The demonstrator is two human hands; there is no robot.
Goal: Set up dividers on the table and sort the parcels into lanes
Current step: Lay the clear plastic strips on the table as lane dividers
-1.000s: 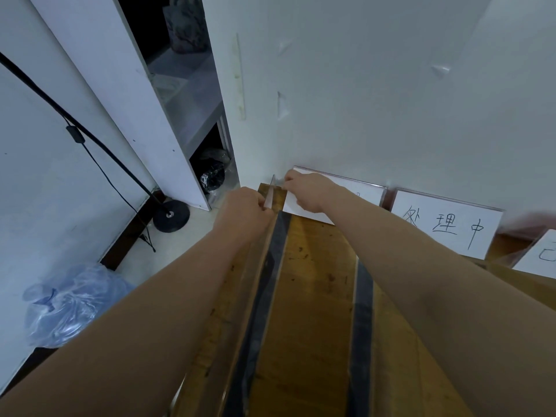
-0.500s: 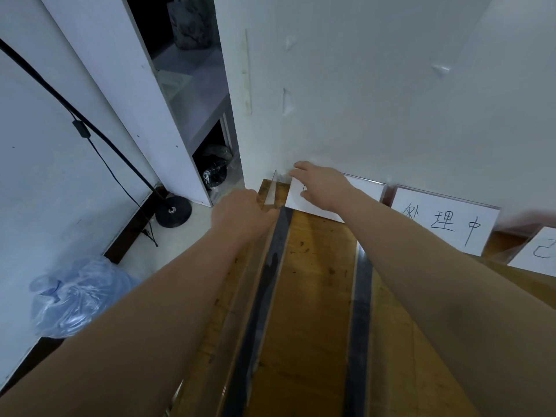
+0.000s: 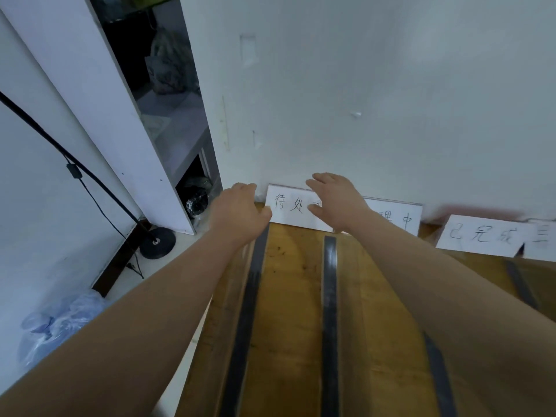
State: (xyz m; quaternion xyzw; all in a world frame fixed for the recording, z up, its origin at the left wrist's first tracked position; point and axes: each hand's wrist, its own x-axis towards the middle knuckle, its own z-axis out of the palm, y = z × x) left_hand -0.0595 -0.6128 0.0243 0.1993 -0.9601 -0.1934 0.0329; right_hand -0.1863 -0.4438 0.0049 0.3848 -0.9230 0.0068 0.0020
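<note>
A wooden table (image 3: 291, 296) carries long clear dividers on dark base strips: the left divider (image 3: 249, 296), the middle divider (image 3: 329, 296) and a right divider (image 3: 436, 371) partly behind my right forearm. My left hand (image 3: 237, 212) hovers over the far end of the left divider, fingers loose and pointing at the wall, with nothing clearly in its grasp. My right hand (image 3: 334, 200) is spread open in front of the first white label card (image 3: 285, 206), hiding part of its writing. No parcels are in view.
More handwritten label cards lean on the white wall: a second card (image 3: 397, 218), a third card (image 3: 478, 236) and a fourth card (image 3: 541, 239). Left of the table are a lamp stand base (image 3: 156, 243), a white shelf unit (image 3: 168, 139) and a blue plastic bag (image 3: 57, 323).
My left hand has let go of the left divider's upright far end and opened. My right hand has lifted off the first label card and spread. The view has shifted right, showing more cards.
</note>
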